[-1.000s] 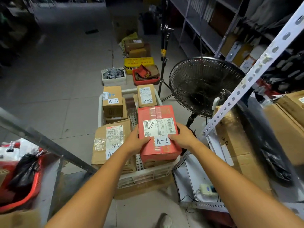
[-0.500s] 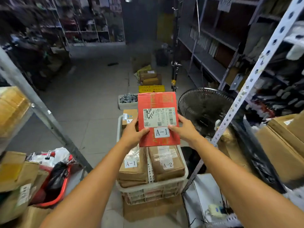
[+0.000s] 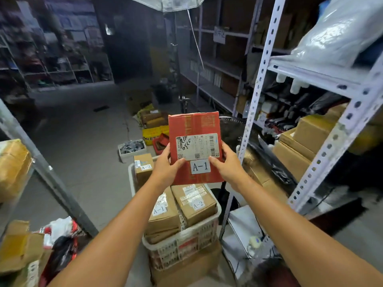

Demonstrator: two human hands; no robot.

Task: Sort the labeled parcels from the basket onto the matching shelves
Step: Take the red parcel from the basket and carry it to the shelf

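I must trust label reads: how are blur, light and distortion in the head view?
Head view: the A-1 label on the red parcel reads sharp; the shelf post at right is motion-blurred and slanted by the wide lens; far aisle dim, soft.

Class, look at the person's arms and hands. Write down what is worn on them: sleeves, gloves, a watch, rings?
Nothing worn shows. The left hand and right hand are bare, with no gloves and no rings visible. The left forearm and right forearm are bare to the picture's edge: no sleeves, watch or bands.
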